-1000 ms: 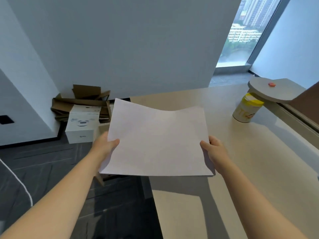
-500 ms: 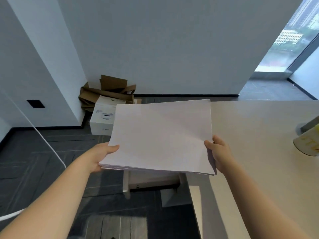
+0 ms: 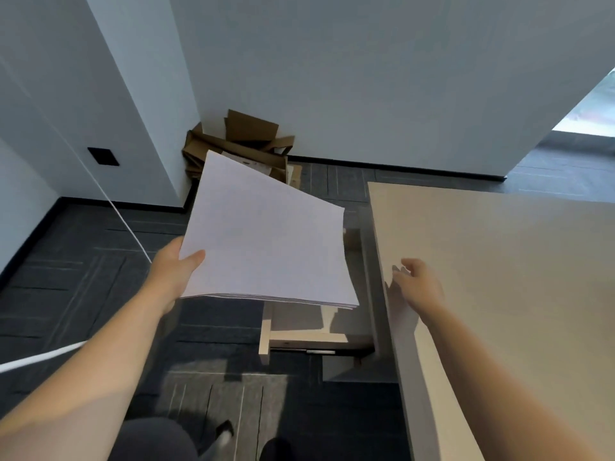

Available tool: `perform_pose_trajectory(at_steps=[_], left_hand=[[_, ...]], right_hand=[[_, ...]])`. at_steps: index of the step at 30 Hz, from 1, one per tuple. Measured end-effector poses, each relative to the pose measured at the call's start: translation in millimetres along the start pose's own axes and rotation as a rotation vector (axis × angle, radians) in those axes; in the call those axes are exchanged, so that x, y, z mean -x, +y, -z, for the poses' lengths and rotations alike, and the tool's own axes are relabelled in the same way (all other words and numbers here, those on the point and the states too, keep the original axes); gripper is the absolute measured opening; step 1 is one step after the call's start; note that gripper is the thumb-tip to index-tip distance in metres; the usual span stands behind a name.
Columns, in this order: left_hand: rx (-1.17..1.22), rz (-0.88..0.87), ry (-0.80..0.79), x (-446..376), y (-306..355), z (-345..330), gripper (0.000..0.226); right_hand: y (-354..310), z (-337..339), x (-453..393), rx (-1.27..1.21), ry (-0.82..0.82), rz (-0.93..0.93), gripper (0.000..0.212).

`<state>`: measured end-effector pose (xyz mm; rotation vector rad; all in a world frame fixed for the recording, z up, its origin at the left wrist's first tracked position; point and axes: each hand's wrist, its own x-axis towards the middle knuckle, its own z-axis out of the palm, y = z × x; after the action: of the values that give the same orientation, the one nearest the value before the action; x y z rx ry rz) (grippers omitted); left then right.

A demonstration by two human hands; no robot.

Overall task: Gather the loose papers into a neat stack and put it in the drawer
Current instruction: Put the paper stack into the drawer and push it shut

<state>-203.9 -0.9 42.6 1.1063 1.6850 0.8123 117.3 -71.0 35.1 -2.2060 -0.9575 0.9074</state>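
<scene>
Right hand (image 3: 420, 283) is letting go, now hovering spread over the counter (image 3: 499, 277); left hand (image 3: 173, 271) alone is pinching the gathered stack (image 3: 266, 241) above the open drawer (image 3: 299, 337), stowing still pending.

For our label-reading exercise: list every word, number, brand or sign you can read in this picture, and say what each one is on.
None can be read.
Stack of papers in the left hand: top sheet looks blank.
Cardboard boxes by the wall: a pale label shows behind the papers, too blurred and hidden to read.
Desk: no markings.
</scene>
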Motion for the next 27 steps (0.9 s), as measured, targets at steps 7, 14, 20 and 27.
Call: perform_pose_trajectory(at_steps=[7, 14, 20, 27], left_hand=[[-0.08, 0.018, -0.028, 1.5, -12.1, -28.6, 0.038], [-0.142, 0.033, -0.16, -11.9, -28.5, -90.2, 0.036], [-0.171, 0.081, -0.257, -17.3, -47.2, -147.3, 0.037], [-0.203, 0.114, -0.388, -20.6, -65.4, -196.1, 0.042]], right_hand=[[17.0, -3.9, -1.7, 0.321, -0.033, 0.076, 0.032], [33.4, -0.9, -9.9, 0.483, 0.003, 0.197, 0.049], [52.9, -0.3, -16.3, 0.593, 0.049, 0.308, 0.049], [61.2, -2.9, -19.5, 0.619, 0.078, 0.335, 0.049]])
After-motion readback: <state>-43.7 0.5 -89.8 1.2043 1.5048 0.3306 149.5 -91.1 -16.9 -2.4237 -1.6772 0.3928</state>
